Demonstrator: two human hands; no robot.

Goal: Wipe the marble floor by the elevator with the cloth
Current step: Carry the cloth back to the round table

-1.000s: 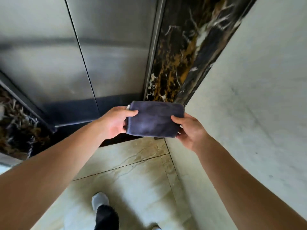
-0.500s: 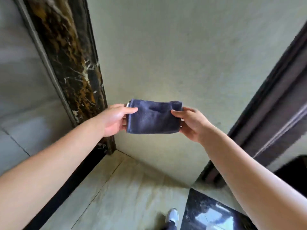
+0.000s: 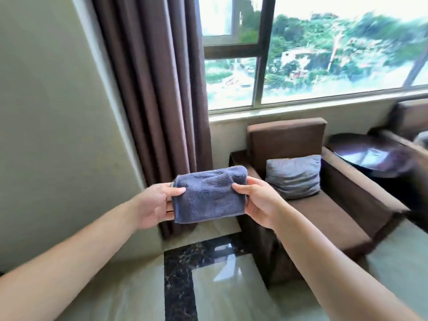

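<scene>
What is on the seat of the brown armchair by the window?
A grey cushion sits on the armchair seat, leaning against the backrest. The right hand and forearm cover the seat's front left corner.

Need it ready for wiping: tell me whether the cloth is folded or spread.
Folded. The cloth is a compact thick rectangle, pinched at its ends by the left hand and right hand, held in the air.

We see blurred trees (image 3: pixel 347 49) upper right, a side table (image 3: pixel 370 156) smeared, and our fingers hidden behind the cloth (image 3: pixel 208 195).
</scene>
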